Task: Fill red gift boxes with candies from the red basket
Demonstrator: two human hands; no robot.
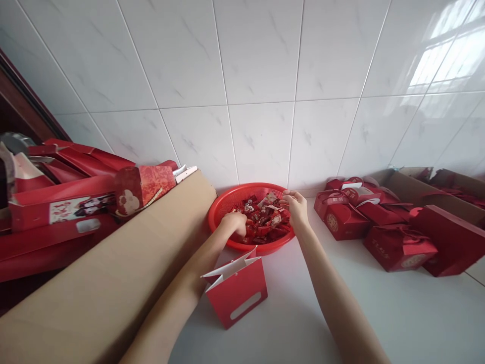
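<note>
A round red plastic basket (217, 205) stands against the tiled wall, holding many small red wrapped pieces (267, 220). My left hand (235, 223) reaches into its left side; the fingertips are hidden among the pieces. At the right rim, my right hand (295, 205) is over the basket with thumb and fingers close together, and anything between them is too small to make out. In front of the basket, beside my left forearm, an open-topped red paper box (242, 293) stands upright on the white surface.
On the left, a large cardboard box (113, 273) holds red cartons and bags (87, 197). Closed red gift boxes (344, 215) cluster at the right, near a larger red box (449, 240). Behind them are open cardboard boxes (420, 192) with red items.
</note>
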